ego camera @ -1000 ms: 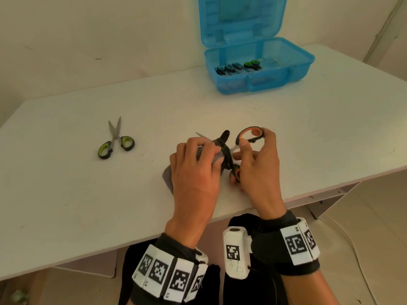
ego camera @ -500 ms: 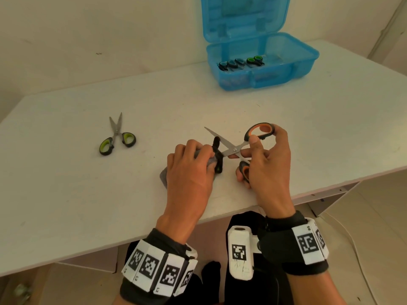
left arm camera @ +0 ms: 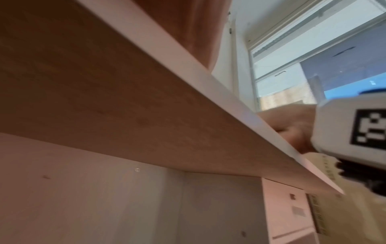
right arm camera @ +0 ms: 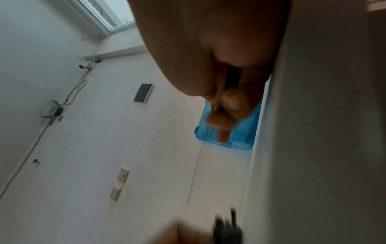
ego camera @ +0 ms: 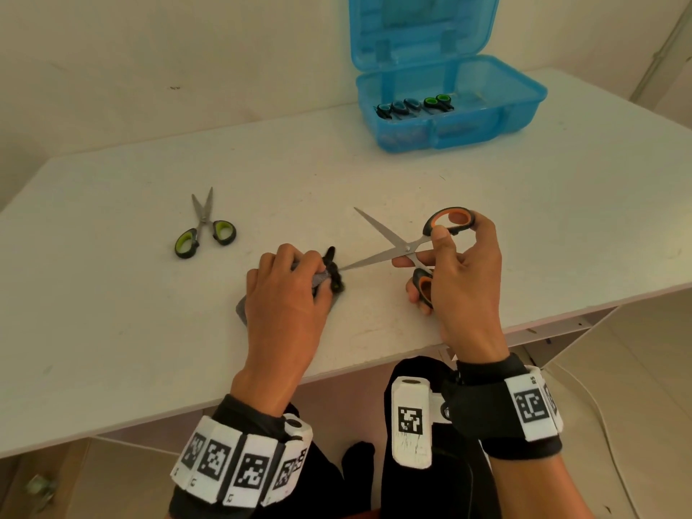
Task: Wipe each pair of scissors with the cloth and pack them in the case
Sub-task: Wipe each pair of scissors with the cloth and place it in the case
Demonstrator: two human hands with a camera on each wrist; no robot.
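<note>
My right hand (ego camera: 455, 256) grips the handles of the orange-and-black scissors (ego camera: 406, 248), whose blades are spread apart. The tip of the lower blade just touches the grey-and-black cloth (ego camera: 325, 280), which my left hand (ego camera: 290, 284) holds bunched on the table. A green-and-black pair of scissors (ego camera: 204, 228) lies at the left. The open blue case (ego camera: 449, 106) stands at the back with several scissors (ego camera: 415, 104) inside. In the right wrist view my fingers (right arm camera: 227, 105) hold an orange handle in front of the blue case (right arm camera: 243, 137). The left wrist view shows only the table's underside.
The white table (ego camera: 524, 219) has its front edge (ego camera: 374, 372) close under my wrists. A wall runs behind the table. My dark-clothed legs show under the table's edge.
My right hand has pulled the scissors to the right out of the cloth, and the blades have spread wider. The left hand has stayed on the cloth.
</note>
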